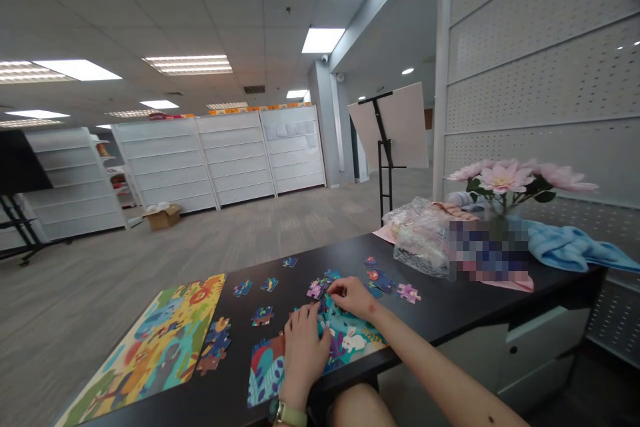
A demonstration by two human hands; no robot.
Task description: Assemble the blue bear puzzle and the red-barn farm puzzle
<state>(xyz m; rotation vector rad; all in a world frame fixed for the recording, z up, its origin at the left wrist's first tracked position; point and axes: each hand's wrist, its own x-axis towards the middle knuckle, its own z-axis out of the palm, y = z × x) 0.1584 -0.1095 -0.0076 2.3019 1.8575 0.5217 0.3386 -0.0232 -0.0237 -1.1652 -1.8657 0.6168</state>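
"Beyond the bench, what is seen?"

"White shelving units are ranged across a grey floor, and a black bench is set in the foreground."

"Where is the puzzle placed relative to the hands?"

"A part-assembled jigsaw puzzle with a rabbit picture is laid directly under the left hand and the right hand. Loose jigsaw pieces are scattered just beyond and beside them. A brightly printed lion puzzle sheet is placed to the left."

"How are the hands held?"

"Both are curled down onto the pieces, neither spread open nor clenched. Whether any piece is gripped cannot be told."
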